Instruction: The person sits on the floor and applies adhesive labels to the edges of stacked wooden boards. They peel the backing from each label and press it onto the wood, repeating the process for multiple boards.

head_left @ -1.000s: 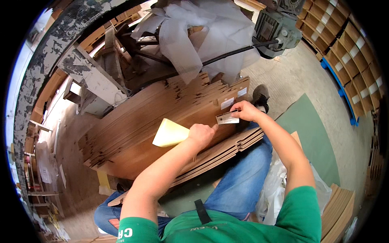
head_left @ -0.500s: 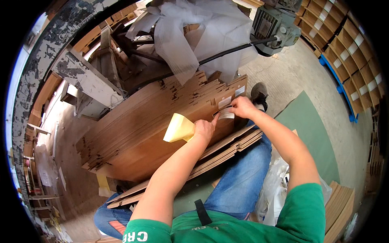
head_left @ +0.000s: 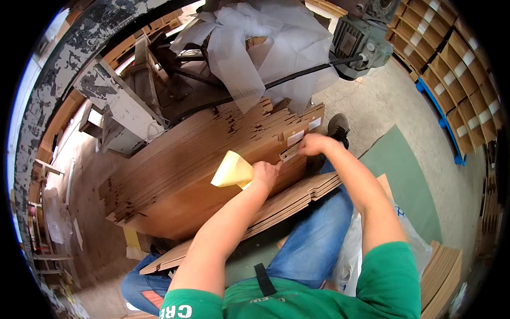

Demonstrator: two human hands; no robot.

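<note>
A stack of brown cardboard sheets (head_left: 212, 154) stands on edge in front of me. My left hand (head_left: 265, 175) is closed on a folded piece of yellow paper (head_left: 232, 170), its index finger reaching to the front sheet. Close by, my right hand (head_left: 313, 144) has its fingers curled at the right end of a pale label (head_left: 289, 153), against the sheet's face. The fingertips are partly hidden. Just above that label is another white label (head_left: 295, 138), and a third white label (head_left: 314, 123) lies farther up to the right.
More cardboard sheets (head_left: 297, 198) lean across my legs. Translucent foam wrap (head_left: 287, 48) hangs behind the stack, with a black cable (head_left: 297, 74) and a grey motor (head_left: 355, 45). Green sheeting (head_left: 406, 181) covers floor at the right. Boxes stand on a blue pallet (head_left: 441, 117).
My right hand has come down and slightly left over the pale label, which now lies flatter against the cardboard. The left hand has shifted slightly down and left with the yellow paper.
</note>
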